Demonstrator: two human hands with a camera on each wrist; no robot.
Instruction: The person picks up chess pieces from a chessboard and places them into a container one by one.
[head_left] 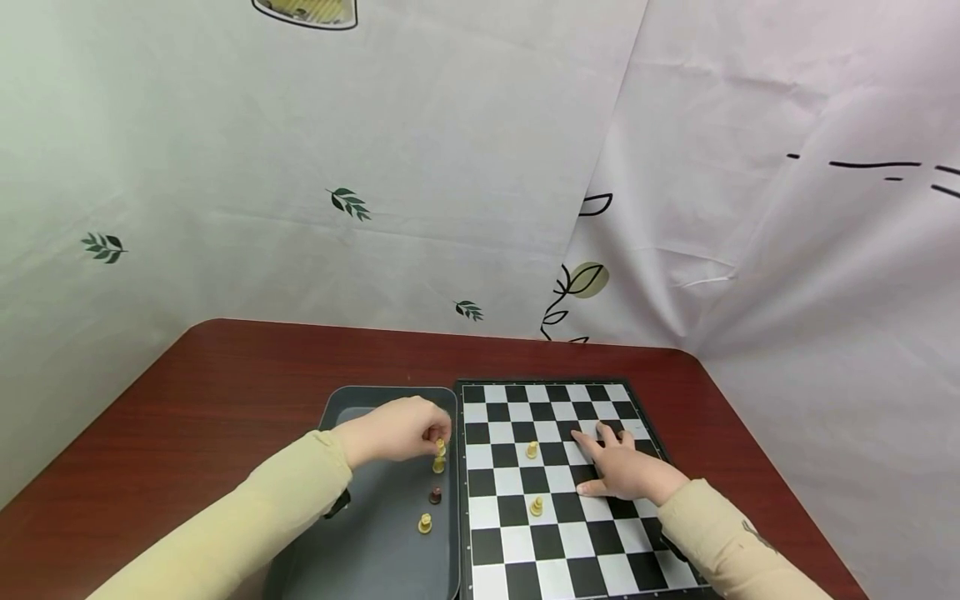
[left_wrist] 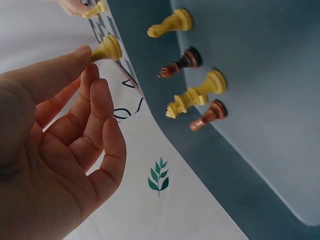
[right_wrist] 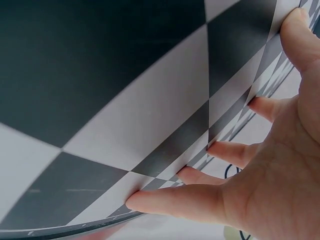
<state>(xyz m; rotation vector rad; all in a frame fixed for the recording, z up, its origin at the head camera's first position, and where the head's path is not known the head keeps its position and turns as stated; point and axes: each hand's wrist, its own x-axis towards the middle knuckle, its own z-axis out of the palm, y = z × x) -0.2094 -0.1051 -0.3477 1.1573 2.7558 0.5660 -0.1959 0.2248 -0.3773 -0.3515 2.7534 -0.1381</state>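
Observation:
My left hand (head_left: 403,429) is over the far right part of the grey tray (head_left: 352,533). Its thumb and fingertips pinch a pale yellow chess piece (left_wrist: 108,48) by the top, leaving the round base in sight. Beside it, in the left wrist view, stand a yellow king (left_wrist: 209,85), another yellow piece (left_wrist: 175,22) and two brown pieces, one a dark bishop (left_wrist: 185,62) and the other reddish (left_wrist: 212,114). On the right side of the chessboard (head_left: 517,546) rests my right hand (head_left: 630,473), fingers spread and fingertips on the squares, holding nothing.
Two yellow chess pieces stand on the board, one farther back (head_left: 532,450) and one nearer (head_left: 536,506). Tray and board lie side by side on a reddish-brown table (head_left: 247,392). A white patterned cloth (head_left: 450,167) hangs behind the table.

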